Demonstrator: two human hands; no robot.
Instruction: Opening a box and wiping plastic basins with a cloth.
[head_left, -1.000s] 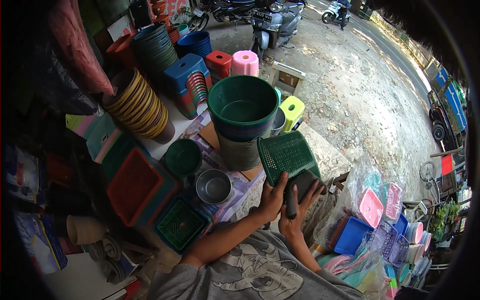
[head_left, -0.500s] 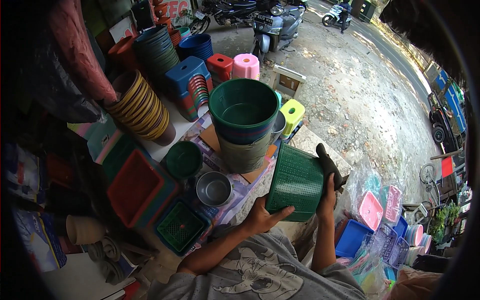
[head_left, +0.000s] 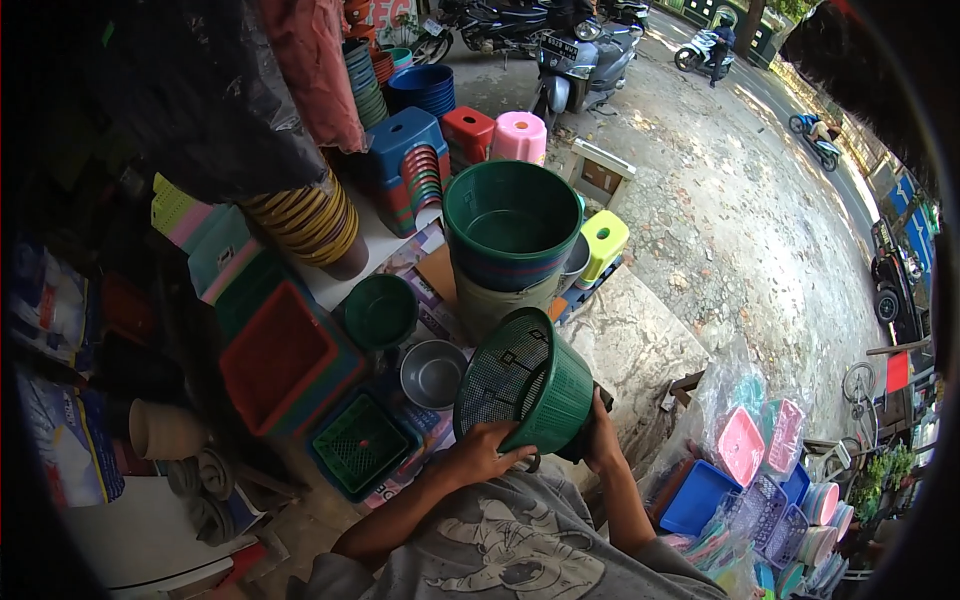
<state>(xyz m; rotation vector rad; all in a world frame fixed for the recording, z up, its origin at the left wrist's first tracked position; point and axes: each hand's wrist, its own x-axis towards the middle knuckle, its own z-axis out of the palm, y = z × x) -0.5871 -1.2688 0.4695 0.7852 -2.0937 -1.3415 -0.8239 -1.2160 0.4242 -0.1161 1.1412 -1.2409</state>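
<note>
A green perforated plastic basket (head_left: pixel 570 385) is held tilted in front of my chest, its mouth turned to the left so that its mesh inside shows. The fingers of my left hand (head_left: pixel 485 455) are closed on its lower rim. Against the base on the other side is my right hand (head_left: pixel 602 438), with its fingers partly hidden. A dark cloth-like piece (head_left: pixel 576 446) shows between that hand and the basket. Just beyond the basket stands a tall stack of dark green tubs (head_left: pixel 512 210). To the left are a grey metal pot (head_left: pixel 432 374) and a round green basin (head_left: pixel 381 311).
Stacked red trays (head_left: pixel 277 347) and square green baskets (head_left: pixel 362 446) lie at the left. Stools, including a yellow one (head_left: pixel 604 240), stand beyond the tubs. Plastic-wrapped goods, among them a blue tray (head_left: pixel 700 499), are at the right. A parked scooter (head_left: pixel 585 65) stands farther off.
The basket has turned from showing its outer wall to showing its open mouth, and has come nearer my chest. The dark cloth-like piece has moved from beside the base to beneath it.
</note>
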